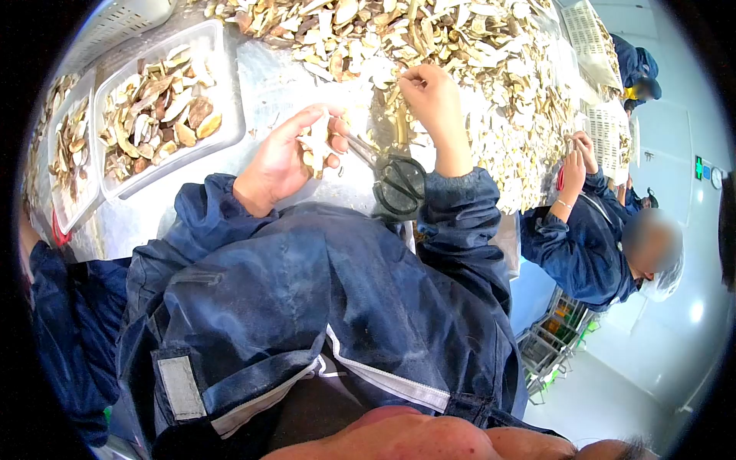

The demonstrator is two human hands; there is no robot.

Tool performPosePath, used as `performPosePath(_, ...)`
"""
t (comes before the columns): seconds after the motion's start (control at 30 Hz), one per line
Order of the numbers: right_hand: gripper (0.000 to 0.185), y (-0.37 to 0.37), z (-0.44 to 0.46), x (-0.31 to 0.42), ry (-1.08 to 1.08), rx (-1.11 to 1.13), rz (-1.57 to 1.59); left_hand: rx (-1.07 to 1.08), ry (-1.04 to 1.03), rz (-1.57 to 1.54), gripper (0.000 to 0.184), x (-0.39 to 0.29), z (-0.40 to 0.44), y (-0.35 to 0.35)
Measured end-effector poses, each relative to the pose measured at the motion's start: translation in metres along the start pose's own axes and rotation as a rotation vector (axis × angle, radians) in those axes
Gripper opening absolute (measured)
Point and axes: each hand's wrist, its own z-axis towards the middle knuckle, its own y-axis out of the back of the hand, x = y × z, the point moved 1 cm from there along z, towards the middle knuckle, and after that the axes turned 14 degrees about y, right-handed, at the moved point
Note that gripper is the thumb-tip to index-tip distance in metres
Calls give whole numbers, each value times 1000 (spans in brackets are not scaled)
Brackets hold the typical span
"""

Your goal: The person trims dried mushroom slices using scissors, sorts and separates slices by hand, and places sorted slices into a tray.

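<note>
My left hand (pixel 280 157) is palm up with its fingers curled round a few pale dried mushroom slices (pixel 316 144). To its right my right hand (pixel 433 92) hangs over the near edge of a large heap of dried mushroom slices (pixel 368 38). Its thumb and fingertips are pinched together, and what they hold, if anything, cannot be made out. Between my two hands a pair of black-handled scissors (pixel 400 186) lies on the table near my body, blades pointing up and left.
On the left stand a clear plastic tub (pixel 234 115) of larger mushroom slices and a second tub (pixel 92 192) with more. White baskets (pixel 606 130) stand at the right. Co-workers (pixel 590 230) in dark blue sit along the right; another sleeve (pixel 77 330) shows at left.
</note>
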Motion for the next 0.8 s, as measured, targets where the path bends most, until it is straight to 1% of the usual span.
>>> performPosePath(0.1,16,-8,3,11,119,9,-92,3,8,-2,36,1,0,1)
performPosePath(0.23,16,-9,6,8,119,116,-156,-3,-21,27,37,-2,-2,2)
performPosePath(0.27,16,-9,5,6,110,90,-95,-14,-37,26,37,-2,-2,4)
performPosePath(0.37,17,0,-1,4,-31,164,-61,-46,-64,18,39,-1,1,6)
performPosePath(0.43,18,6,-5,20,-141,149,275,-79,-73,2,41,0,2,6)
performPosePath(0.47,19,9,-6,31,-193,138,444,-49,-75,-25,42,0,2,5)
performPosePath(0.57,16,5,-7,69,-171,246,843,17,-100,-77,46,-3,3,3)
performPosePath(0.6,19,0,-4,78,-127,226,970,22,-115,-79,46,-5,2,-1)
performPosePath(0.7,22,-17,20,58,-53,21,328,48,-117,-88,45,-5,1,2)
performPosePath(0.73,25,-27,25,48,-40,-66,251,58,-112,-92,44,-5,2,4)
performPosePath(0.8,30,-41,32,36,-42,-27,64,39,-96,-66,41,-4,3,8)
